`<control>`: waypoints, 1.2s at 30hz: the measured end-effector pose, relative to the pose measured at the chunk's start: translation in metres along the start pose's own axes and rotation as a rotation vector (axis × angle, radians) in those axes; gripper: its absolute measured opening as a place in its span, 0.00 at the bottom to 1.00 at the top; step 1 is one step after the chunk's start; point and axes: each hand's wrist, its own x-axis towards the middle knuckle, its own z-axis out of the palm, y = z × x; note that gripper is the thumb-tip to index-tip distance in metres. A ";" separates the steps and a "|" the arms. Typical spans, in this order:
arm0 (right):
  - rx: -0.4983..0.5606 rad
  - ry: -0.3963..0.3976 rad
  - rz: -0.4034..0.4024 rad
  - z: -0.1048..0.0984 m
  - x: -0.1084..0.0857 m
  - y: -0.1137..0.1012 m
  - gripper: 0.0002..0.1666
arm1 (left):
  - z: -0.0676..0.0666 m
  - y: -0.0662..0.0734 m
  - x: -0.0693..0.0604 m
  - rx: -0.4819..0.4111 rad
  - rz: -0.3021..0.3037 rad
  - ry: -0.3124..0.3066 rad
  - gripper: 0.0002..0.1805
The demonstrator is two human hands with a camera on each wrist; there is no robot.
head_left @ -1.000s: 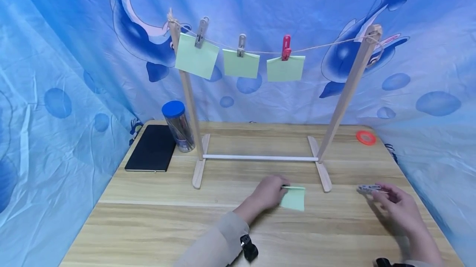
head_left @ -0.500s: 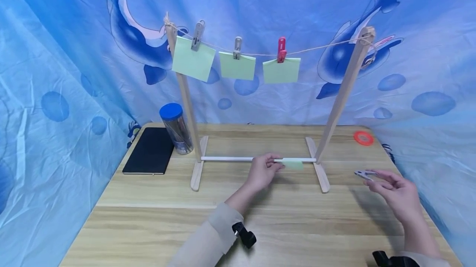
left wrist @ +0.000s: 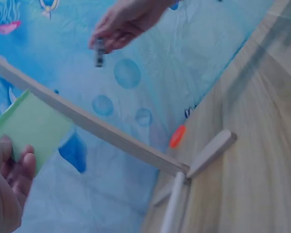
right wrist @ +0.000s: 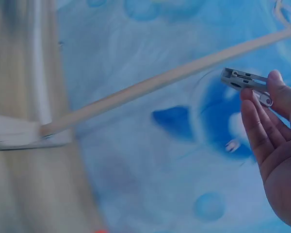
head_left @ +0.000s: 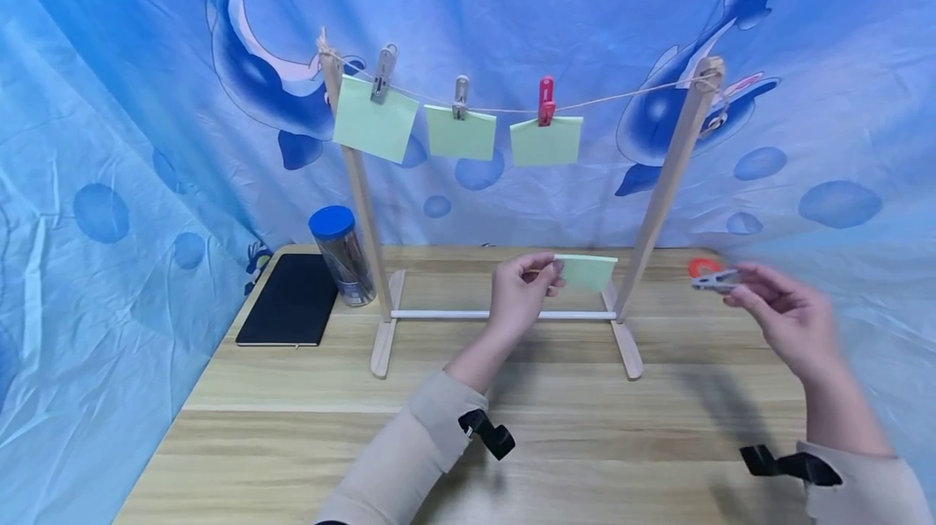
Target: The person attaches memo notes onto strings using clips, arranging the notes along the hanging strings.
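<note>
My left hand (head_left: 521, 289) pinches a green paper note (head_left: 587, 272) by its left edge, above the white crossbar (head_left: 439, 314) in the head view. At the right, my right hand (head_left: 790, 318) holds a grey clothespin (head_left: 715, 280) between thumb and fingers; the right wrist view shows this clothespin (right wrist: 247, 85) close up. Across the top runs a string (head_left: 621, 99) tied between two wooden posts. Three green notes hang from it: the left note (head_left: 375, 120) and middle note (head_left: 461, 135) under grey clothespins, the right note (head_left: 546, 143) under a red clothespin (head_left: 546, 101).
The wooden stand's right post (head_left: 669, 184) rises between my two hands. On the table (head_left: 329, 444), a black notebook (head_left: 288, 299) and a blue-lidded jar (head_left: 342, 257) stand at the left. A red ring (head_left: 703, 266) lies at the back right, partly behind the clothespin.
My left hand has lifted the green note from the tabletop to above the crossbar. My right hand has risen with the grey clothespin. The hanging notes stay on the string.
</note>
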 end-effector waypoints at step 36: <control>-0.701 -0.133 -0.532 0.021 0.198 -0.205 0.16 | 0.060 0.106 0.046 -0.018 0.234 0.263 0.06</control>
